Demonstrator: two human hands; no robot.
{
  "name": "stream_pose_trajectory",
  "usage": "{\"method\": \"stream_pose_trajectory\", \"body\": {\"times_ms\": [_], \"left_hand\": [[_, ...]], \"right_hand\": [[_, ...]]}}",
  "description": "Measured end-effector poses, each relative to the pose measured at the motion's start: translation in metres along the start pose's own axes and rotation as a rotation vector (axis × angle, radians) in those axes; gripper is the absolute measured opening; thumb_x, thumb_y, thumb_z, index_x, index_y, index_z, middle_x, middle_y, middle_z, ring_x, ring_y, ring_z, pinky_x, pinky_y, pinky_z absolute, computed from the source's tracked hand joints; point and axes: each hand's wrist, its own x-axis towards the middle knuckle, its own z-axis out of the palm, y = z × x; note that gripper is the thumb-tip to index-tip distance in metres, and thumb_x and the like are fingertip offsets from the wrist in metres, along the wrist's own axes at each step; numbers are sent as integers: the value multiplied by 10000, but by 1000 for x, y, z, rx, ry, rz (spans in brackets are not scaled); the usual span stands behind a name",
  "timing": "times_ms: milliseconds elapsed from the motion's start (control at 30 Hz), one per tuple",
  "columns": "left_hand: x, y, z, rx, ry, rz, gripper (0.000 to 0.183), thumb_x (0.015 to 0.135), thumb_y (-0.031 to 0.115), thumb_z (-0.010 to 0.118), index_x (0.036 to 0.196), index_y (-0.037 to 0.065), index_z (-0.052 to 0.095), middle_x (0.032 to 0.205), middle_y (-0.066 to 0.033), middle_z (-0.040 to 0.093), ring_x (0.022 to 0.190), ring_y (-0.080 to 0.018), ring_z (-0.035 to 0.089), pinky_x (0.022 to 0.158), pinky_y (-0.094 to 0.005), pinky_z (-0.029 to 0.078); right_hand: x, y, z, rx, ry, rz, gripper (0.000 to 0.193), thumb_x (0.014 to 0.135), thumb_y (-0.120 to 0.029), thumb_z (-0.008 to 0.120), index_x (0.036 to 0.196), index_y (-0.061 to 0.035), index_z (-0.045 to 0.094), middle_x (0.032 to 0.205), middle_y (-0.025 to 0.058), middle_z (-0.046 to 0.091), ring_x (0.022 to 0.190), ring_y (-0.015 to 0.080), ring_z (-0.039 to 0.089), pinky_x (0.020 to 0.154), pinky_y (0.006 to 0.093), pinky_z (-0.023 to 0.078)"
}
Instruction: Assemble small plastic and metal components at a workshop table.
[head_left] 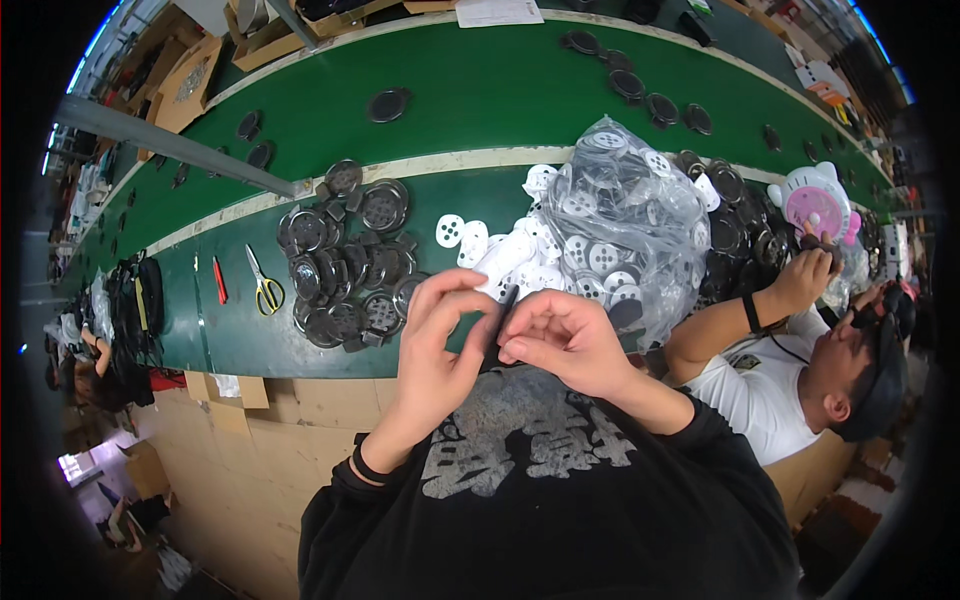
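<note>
In front of my chest, my left hand and my right hand meet around a thin dark part, seen nearly edge-on. Fingers and thumbs of both hands close on it, and its exact kind does not show. Just beyond my fingertips lies a loose heap of white pieces with dark holes. Behind my right hand, a clear plastic bag holds more of these white pieces. Left of my left hand, several round black plastic parts are piled on the green table.
Yellow-handled scissors and a red-handled tool lie at the left. Beyond a pale rail, a green belt carries scattered black discs. At the right, a co-worker holds a dark part near a pink-and-white fan-shaped object. A metal post slants in.
</note>
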Motion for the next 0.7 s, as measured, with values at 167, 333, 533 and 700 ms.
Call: {"method": "stream_pose_trajectory", "body": {"times_ms": [167, 333, 533, 700], "left_hand": [[-8, 11, -3, -321, -9, -219, 97, 780, -30, 628, 873, -4, 643, 869, -113, 652, 797, -207, 639, 664, -283, 504], [-10, 18, -12, -436, -68, -254, 113, 785, -25, 640, 894, -25, 668, 954, -131, 666, 832, -164, 657, 698, -256, 544], [-8, 19, -16, -458, -104, -268, 117, 772, -43, 647, 886, -36, 668, 969, -138, 663, 826, -158, 657, 712, -255, 550], [-9, 18, -16, -370, -101, -218, 116, 754, -49, 658, 867, -29, 674, 946, -136, 672, 816, -166, 665, 691, -251, 548]], "right_hand": [[1, -1, -4, -213, -5, -90, 111, 837, -9, 625, 920, 6, 552, 840, 22, 587, 758, 67, 561, 675, 212, 466], [0, -5, -3, -261, -5, -189, 115, 829, 29, 612, 916, 29, 537, 882, 61, 558, 761, 96, 538, 669, 231, 449], [-1, -6, -5, -378, -20, -213, 101, 817, 42, 616, 899, 35, 558, 879, 75, 560, 789, 118, 555, 696, 247, 460], [-2, -11, -4, -582, -13, -298, 76, 806, 42, 628, 868, 64, 592, 862, 105, 598, 788, 138, 587, 673, 254, 490]]}}
